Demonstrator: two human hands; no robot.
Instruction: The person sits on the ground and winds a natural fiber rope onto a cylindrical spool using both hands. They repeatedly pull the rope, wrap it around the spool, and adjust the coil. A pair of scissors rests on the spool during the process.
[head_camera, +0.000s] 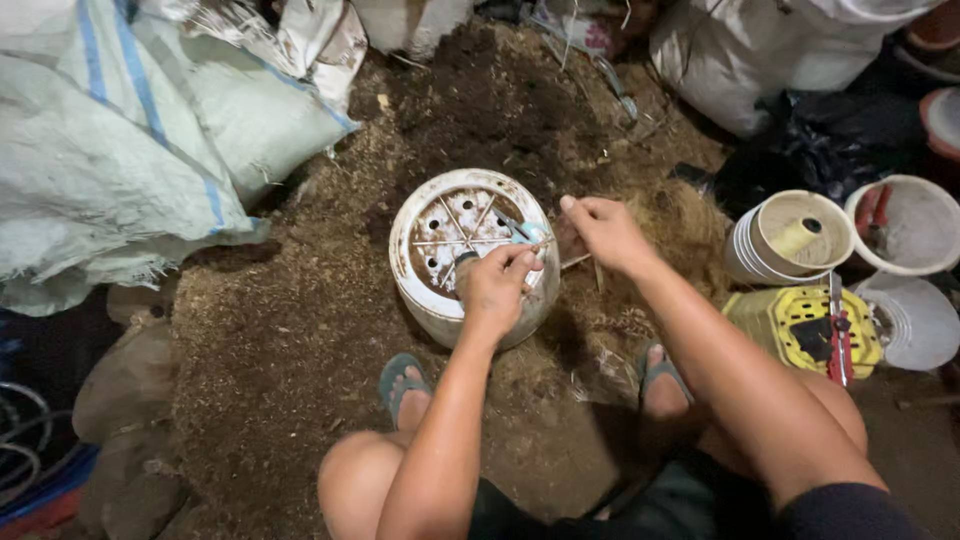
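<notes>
A: What is in the middle?

B: A white pot (470, 255). It stands on the brown dirt (300, 330), right in front of the person's feet. You can see holes in its bottom and thin lines that cross like a star.

A: What does the left hand (497, 285) do?

B: It rests on the near rim of the pot. Its fingers are pressed together, pinching a small blue tool (524, 233). I think it is a pair of scissors, but it is too small to be sure.

A: And the right hand (607, 232)?

B: It is just beside the pot, at the right rim. The fingers curl in and the thumb points at the pot. I cannot tell if it holds something.

A: What else is around?

B: Big white sacks (130, 140) lie on the left. On the right is a stack of white pots (760, 250) with a yellow roll (797, 237) inside. Near that is a yellow crate (790, 325) with a red tool (838, 340) on it. A white bowl (915, 225) sits farther right. The person wears flip-flops (400, 375).
</notes>
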